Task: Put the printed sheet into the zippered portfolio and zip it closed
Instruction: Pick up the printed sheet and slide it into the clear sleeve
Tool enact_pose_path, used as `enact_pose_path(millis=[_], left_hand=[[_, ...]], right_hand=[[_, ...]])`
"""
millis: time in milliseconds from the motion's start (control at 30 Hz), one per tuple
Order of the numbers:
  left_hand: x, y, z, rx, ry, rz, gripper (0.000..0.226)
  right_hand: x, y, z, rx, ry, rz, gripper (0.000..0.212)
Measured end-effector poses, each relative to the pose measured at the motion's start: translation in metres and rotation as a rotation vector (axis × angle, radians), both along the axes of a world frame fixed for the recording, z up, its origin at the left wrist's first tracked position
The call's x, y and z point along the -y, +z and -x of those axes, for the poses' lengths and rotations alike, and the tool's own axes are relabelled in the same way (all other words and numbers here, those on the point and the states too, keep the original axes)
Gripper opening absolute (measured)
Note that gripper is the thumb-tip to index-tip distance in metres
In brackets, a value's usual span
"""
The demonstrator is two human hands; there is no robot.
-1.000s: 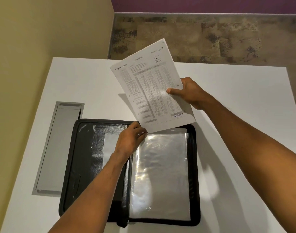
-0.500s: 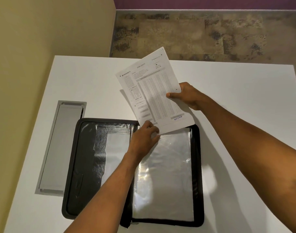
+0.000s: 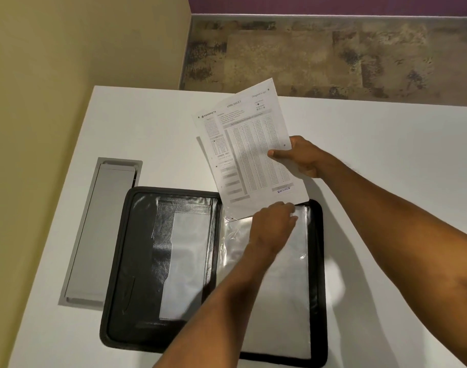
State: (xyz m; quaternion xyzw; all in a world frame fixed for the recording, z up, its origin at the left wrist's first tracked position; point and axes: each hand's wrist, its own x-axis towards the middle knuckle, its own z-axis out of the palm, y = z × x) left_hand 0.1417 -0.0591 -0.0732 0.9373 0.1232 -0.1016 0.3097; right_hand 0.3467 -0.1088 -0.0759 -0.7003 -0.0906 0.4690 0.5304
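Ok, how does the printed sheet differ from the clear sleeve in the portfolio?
The printed sheet is opaque white with grey print; the clear sleeve is see-through and glossy. The sheet is tilted, held by the right hand; the sleeve lies flat in the portfolio, the left hand at its top edge. Both are rectangular.

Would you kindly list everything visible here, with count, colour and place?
table: one, white, under everything
zippered portfolio: one, black, open on the table
clear sleeve: one, transparent, zippered portfolio's right half
printed sheet: one, white, held tilted over the zippered portfolio's far edge
hatch: one, grey, set in the table left of the zippered portfolio
floor: mottled brown, beyond the table
right hand: one, pinches the printed sheet's right edge
left hand: one, fingers at the clear sleeve's top edge
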Motion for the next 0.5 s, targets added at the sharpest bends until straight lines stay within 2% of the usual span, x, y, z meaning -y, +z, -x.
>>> enact_pose_path(millis=[133,300,500], left_hand=[[0.017,0.006,-0.01,0.031,-0.059,-0.117,0.016],[0.028,0.018,-0.016,0.01,-0.072,-0.163,0.008],[0.044,0.031,-0.018,-0.049,-0.112,-0.172,0.03]], right_hand=[[-0.003,-0.004,0.003,0.022,0.018,0.03,0.052],[-0.001,-0.011,0.001,-0.002,-0.008,0.055,0.045],[0.002,-0.016,0.003,-0.033,-0.028,0.096,0.045]])
